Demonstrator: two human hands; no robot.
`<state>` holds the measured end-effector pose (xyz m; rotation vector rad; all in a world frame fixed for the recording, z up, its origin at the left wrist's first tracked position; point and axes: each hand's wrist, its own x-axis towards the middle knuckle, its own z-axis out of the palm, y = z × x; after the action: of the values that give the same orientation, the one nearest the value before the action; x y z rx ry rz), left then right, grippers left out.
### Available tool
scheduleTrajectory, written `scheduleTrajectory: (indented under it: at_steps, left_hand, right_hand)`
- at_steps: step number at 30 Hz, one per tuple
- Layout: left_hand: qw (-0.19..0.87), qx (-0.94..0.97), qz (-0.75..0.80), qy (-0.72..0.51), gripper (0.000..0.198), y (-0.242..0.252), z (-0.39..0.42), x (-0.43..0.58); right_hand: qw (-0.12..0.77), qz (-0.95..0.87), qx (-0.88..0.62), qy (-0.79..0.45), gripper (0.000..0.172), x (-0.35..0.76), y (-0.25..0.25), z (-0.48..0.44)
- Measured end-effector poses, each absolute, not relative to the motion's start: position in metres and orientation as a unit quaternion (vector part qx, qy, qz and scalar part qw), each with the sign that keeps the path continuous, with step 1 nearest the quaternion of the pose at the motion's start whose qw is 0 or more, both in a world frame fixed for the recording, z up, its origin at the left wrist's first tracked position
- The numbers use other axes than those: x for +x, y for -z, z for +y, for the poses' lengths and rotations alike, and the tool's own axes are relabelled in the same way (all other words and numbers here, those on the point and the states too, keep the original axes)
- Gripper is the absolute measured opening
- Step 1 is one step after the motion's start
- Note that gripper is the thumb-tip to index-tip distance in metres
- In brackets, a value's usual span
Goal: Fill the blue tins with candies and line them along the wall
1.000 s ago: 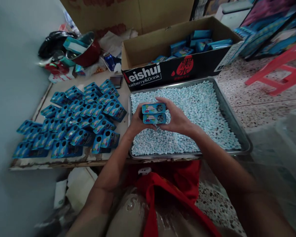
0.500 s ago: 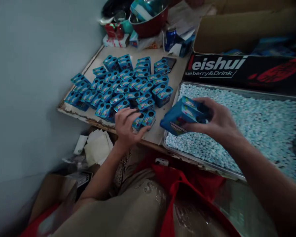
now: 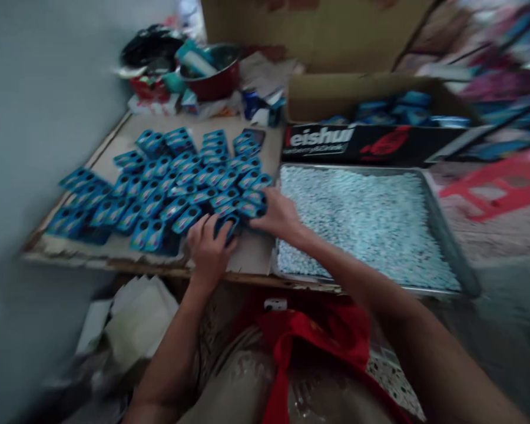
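Observation:
Several small blue boxes with round windows stand packed in rows on a worn board. My left hand rests at the near edge of the rows, fingers curled on a blue box. To its right, my right hand presses its fingers against two blue boxes at the right end of the rows. A metal tray full of pale blue candies lies right of the board. The picture is blurred by motion.
A black-fronted cardboard carton holding more blue boxes stands behind the tray. A red bowl and clutter sit at the back of the board. A grey wall runs along the left. A red stool stands at the right. White papers lie below the board.
My right hand carried two blue boxes from above the tray leftward and down onto the board beside the rows. My left hand stayed at the near edge of the rows.

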<state>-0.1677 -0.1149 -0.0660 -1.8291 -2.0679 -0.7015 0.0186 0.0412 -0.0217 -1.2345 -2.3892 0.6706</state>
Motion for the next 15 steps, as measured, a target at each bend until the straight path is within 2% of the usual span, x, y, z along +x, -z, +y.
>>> scheduleTrajectory:
  at_steps: [3,6,7,8,9,12,13,15]
  left_hand:
    - [0.187,-0.644,-0.697,0.254,0.033,0.069,-0.109,-0.177]
    - [0.207,-0.679,-0.641,0.29,0.044,0.06,-0.105,-0.187]
    - [0.208,-0.694,-0.619,0.303,0.048,0.051,-0.103,-0.19]
    - [0.206,-0.709,-0.596,0.315,0.051,0.04,-0.1,-0.193]
    - [0.196,-0.725,-0.574,0.327,0.051,0.026,-0.095,-0.195]
    - [0.121,-0.773,-0.514,0.352,0.044,-0.03,-0.052,-0.194]
    - [0.089,-0.787,-0.498,0.354,0.039,-0.052,-0.028,-0.19]
    - [0.052,-0.808,-0.469,0.351,0.029,-0.093,0.037,-0.172]
  right_hand:
    - [0.146,-0.88,-0.401,-0.209,0.089,0.008,0.025,0.038]
    - [0.211,-0.888,-0.357,-0.2,0.118,0.027,0.024,0.049]
    - [0.242,-0.886,-0.341,-0.198,0.121,0.043,0.02,0.057]
    - [0.272,-0.883,-0.332,-0.191,0.117,0.066,0.013,0.068]
    - [0.299,-0.878,-0.33,-0.178,0.106,0.093,0.003,0.083]
    - [0.355,-0.832,-0.413,-0.108,0.043,0.193,-0.038,0.152]
    - [0.372,-0.795,-0.471,-0.09,0.031,0.227,-0.052,0.181]
    - [0.39,-0.701,-0.594,-0.051,0.024,0.287,-0.076,0.242]
